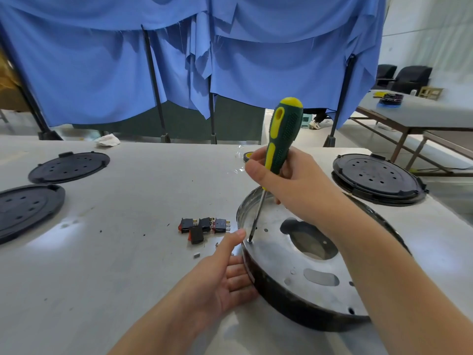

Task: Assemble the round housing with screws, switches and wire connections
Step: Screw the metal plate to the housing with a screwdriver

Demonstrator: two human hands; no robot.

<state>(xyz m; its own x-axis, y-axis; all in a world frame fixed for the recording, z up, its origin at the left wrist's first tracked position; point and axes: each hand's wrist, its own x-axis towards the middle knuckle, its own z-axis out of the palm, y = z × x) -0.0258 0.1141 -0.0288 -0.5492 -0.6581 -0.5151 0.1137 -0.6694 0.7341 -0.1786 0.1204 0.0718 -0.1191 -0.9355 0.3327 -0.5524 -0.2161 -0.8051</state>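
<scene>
Round housing (pixel 314 267) on the bench (pixel 122 252), near right. Right hand (pixel 294 185) above it, gripping a screwdriver (pixel 279 147) held nearly upright, tip down on a screw (pixel 250 241) just inside the housing's left rim. Left hand (pixel 225 272) against the housing's left outer wall, thumb up on the rim beside the screw. Just left of the housing, a cluster of switches (pixel 203 226). Two flat covers (pixel 69 167) at far left, one behind the other. Another cover (pixel 378 178) behind the housing, at the bench's right edge. Tape roll (pixel 247 156) behind the right hand. Crumpled rag (pixel 108 140) at the back edge. Curtain (pixel 179 52) behind the bench; second table (pixel 422 116) at far right.
</scene>
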